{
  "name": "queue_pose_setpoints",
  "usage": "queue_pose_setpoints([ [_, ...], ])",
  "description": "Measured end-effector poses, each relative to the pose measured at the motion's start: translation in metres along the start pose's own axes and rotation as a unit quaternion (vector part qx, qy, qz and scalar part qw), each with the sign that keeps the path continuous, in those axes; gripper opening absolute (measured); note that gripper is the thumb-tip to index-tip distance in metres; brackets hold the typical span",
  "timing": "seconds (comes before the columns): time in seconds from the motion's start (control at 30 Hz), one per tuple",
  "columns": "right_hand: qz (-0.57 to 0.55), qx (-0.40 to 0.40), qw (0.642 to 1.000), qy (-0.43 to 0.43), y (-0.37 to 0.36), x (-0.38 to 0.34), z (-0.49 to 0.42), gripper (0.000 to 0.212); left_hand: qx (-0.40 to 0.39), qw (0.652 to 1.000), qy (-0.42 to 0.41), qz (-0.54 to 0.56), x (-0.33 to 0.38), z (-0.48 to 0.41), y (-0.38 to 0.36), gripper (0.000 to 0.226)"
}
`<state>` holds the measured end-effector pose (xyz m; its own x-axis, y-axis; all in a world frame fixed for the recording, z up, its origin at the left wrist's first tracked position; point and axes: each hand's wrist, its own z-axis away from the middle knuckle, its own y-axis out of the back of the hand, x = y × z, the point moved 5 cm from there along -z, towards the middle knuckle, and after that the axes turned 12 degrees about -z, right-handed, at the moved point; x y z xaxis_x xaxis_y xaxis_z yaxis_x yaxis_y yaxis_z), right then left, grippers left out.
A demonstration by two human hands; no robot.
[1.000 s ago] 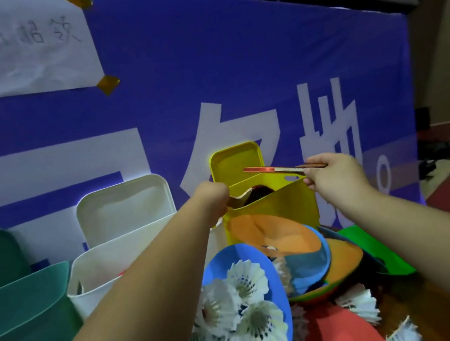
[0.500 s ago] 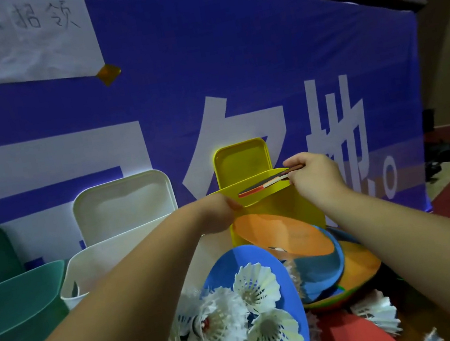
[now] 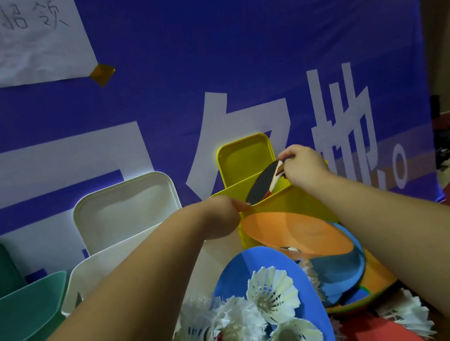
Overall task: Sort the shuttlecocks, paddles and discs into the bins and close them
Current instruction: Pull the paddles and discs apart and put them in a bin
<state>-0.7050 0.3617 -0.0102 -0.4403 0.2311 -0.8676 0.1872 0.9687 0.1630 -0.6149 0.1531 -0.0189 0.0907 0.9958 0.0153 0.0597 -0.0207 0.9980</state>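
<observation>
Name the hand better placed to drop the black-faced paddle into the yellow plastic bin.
Right: the right hand pinches the paddle, half inside the bin; the left hand grips its rim.

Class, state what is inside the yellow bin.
A black-faced paddle slants into the yellow bin, its handle pinched by the right hand. The left hand grips the rim. The front wall covers anything deeper.
</observation>
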Motion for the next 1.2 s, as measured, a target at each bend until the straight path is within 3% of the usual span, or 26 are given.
queue_pose_setpoints([
  [0.17, -0.029, -0.023, 0.999, -0.006, -0.016, -0.006, -0.003, 0.02, -0.002, 1.0, 0.009, 0.014, -0.003, -0.005, -0.001, 0.033],
  [0.43, 0.127, -0.086, 0.988, 0.028, -0.032, -0.023, -0.01, 0.016, -0.015, 1.0, 0.015, 0.009, -0.002, -0.006, 0.001, 0.033],
  [0.57, 0.026, -0.056, 0.998, 0.024, -0.026, -0.029, -0.014, 0.024, -0.02, 1.0, 0.016, 0.01, -0.001, -0.003, 0.002, 0.035],
  [0.67, -0.002, -0.078, 0.997, 0.027, -0.026, -0.035, -0.011, 0.028, -0.02, 0.999, 0.026, -0.004, 0.004, -0.001, 0.004, 0.037],
  [0.8, 0.069, -0.111, 0.988, 0.081, -0.037, -0.044, -0.001, 0.034, -0.025, 0.999, 0.039, -0.001, 0.004, -0.001, 0.003, 0.039],
  [1.07, 0.206, -0.147, 0.958, 0.134, -0.041, -0.057, 0.001, 0.019, -0.02, 0.999, 0.04, 0.019, -0.001, 0.002, 0.001, 0.037],
  [1.2, 0.309, -0.212, 0.911, 0.173, -0.046, -0.071, 0.002, 0.017, -0.035, 0.998, 0.044, 0.013, 0.001, 0.0, 0.0, 0.038],
])
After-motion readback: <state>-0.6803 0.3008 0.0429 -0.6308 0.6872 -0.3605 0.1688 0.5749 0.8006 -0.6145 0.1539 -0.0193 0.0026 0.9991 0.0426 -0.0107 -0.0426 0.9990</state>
